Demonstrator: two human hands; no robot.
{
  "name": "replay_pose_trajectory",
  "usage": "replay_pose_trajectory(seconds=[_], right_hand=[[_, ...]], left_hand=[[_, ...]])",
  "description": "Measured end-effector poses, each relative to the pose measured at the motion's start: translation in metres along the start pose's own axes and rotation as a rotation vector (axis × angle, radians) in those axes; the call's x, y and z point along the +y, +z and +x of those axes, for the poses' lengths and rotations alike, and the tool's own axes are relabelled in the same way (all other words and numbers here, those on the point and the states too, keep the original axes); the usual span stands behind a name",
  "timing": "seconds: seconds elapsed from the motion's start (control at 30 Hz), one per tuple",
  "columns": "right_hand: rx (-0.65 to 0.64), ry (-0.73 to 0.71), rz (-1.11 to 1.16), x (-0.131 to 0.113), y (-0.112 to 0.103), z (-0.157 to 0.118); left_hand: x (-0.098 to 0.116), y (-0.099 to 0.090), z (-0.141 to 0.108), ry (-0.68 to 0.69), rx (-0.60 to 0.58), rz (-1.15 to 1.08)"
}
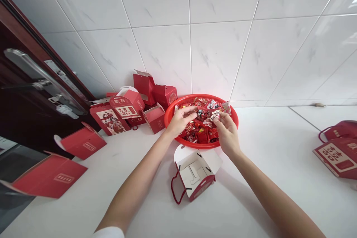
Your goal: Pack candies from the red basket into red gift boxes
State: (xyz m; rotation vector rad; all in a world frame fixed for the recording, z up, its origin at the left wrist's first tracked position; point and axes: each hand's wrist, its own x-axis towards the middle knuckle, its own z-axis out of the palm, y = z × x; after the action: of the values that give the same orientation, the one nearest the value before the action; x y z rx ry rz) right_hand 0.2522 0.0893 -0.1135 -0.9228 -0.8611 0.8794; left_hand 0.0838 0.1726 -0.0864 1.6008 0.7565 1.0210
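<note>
A red perforated plastic basket (236, 122) holds a heap of wrapped candies (202, 134), mostly in red wrappers. My right hand (229, 134) is over the basket's right side, its thumb and fingers pinching a wrapped candy (215, 115) with a white and pink wrapper and dark lettering. Over the left side, my left hand (181, 121) has its thumb and fingertips drawn together just above the candies; what lies between them cannot be made out. In front of the basket stands an open gift box (195, 174), red outside and white inside, with a dark red cord handle (174, 189). No candy shows inside it.
Several red boxes, one a printed box (110, 119), cluster left of the basket. Two open red boxes, the nearer box (52, 176) and another (83, 143), stand along the left edge by a door handle (41, 78). Closed boxes (337, 158) sit far right. A tiled wall (217, 55) rises behind.
</note>
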Motion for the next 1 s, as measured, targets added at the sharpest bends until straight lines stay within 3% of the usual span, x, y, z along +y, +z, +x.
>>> replay_pose_trajectory(seconds=[0.17,0.27,0.37,0.7,1.0], right_hand=[[-0.022,-0.021,-0.081,-0.002,-0.001,0.000],[-0.081,-0.038,-0.115,-0.005,0.000,-0.001],[-0.118,-0.038,-0.131,-0.007,0.000,-0.002],[-0.154,-0.012,-0.152,-0.008,0.001,-0.003],[-0.180,0.009,-0.150,-0.008,0.000,-0.003]], left_hand=[[0.002,0.015,-0.011,-0.124,0.000,-0.119],[0.006,0.018,-0.016,-0.178,-0.050,-0.183],[0.010,0.019,-0.018,-0.200,-0.027,-0.184],[0.002,0.023,-0.021,-0.109,0.164,-0.123],[0.003,0.023,-0.025,-0.075,0.167,-0.125]])
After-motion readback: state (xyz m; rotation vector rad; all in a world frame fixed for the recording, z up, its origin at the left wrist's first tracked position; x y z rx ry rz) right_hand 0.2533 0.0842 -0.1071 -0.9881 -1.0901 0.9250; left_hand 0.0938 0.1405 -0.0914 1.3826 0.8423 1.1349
